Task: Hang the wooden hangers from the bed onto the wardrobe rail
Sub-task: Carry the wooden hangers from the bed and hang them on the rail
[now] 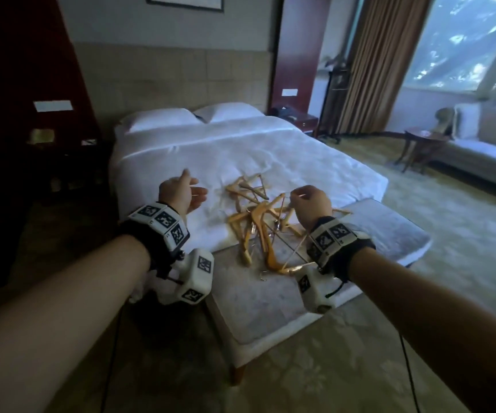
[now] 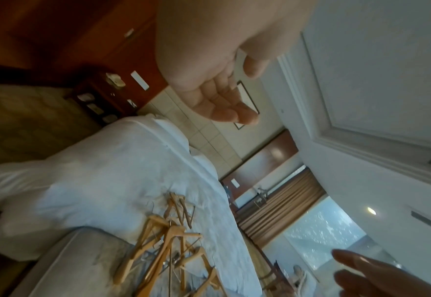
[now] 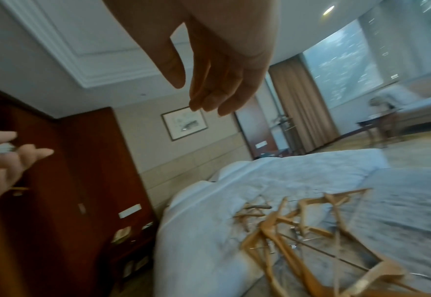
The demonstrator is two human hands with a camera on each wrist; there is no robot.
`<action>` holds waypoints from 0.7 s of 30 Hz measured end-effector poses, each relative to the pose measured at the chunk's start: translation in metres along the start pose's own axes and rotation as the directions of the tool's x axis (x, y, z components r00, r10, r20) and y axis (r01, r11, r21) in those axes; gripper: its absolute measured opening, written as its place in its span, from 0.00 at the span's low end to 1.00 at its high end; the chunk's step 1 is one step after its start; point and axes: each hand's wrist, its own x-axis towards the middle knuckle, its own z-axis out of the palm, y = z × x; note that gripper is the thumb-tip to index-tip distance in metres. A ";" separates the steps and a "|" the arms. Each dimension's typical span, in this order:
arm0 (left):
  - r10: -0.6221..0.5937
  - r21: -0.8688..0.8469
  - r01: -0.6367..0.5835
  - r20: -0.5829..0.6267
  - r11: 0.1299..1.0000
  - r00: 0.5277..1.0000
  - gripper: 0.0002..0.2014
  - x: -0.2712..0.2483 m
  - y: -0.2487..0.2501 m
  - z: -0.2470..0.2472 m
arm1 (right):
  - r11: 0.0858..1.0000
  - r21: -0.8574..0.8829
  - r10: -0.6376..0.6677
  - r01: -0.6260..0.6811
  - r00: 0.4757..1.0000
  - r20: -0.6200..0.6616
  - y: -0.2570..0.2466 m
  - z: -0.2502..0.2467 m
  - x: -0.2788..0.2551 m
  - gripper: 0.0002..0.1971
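Note:
Several wooden hangers (image 1: 258,222) lie in a tangled pile at the foot of the white bed (image 1: 240,150), partly spilling onto the bench. The left wrist view shows the pile (image 2: 168,247) below the hand, and the right wrist view shows the hangers (image 3: 298,231) too. My left hand (image 1: 194,184) hovers left of the pile, palm turned inward, fingers relaxed and empty (image 2: 234,96). My right hand (image 1: 297,195) hangs just above the right side of the pile, fingers loose and holding nothing (image 3: 199,94). No wardrobe rail is in view.
A grey padded bench (image 1: 270,293) stands against the bed's foot, in front of me. Dark wood panelling (image 1: 17,84) and a nightstand (image 1: 62,156) lie to the left. A round side table (image 1: 422,144) and a sofa (image 1: 485,156) stand at the right by the window.

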 end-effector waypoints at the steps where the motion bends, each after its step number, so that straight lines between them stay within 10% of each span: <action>1: -0.009 0.019 0.009 0.015 1.000 1.000 0.18 0.015 -0.005 0.016 | 0.999 -0.018 0.032 -0.032 0.999 -0.023 0.011 -0.003 0.018 0.13; 13: -0.214 0.182 0.205 0.034 0.962 0.976 0.16 0.170 -0.120 0.184 | 0.928 -0.178 0.355 -0.329 0.923 0.148 0.181 0.032 0.219 0.13; 21: -0.438 0.313 0.438 -0.074 0.843 0.896 0.12 0.239 -0.233 0.282 | 0.802 -0.275 0.591 -0.530 0.767 0.248 0.318 0.040 0.329 0.12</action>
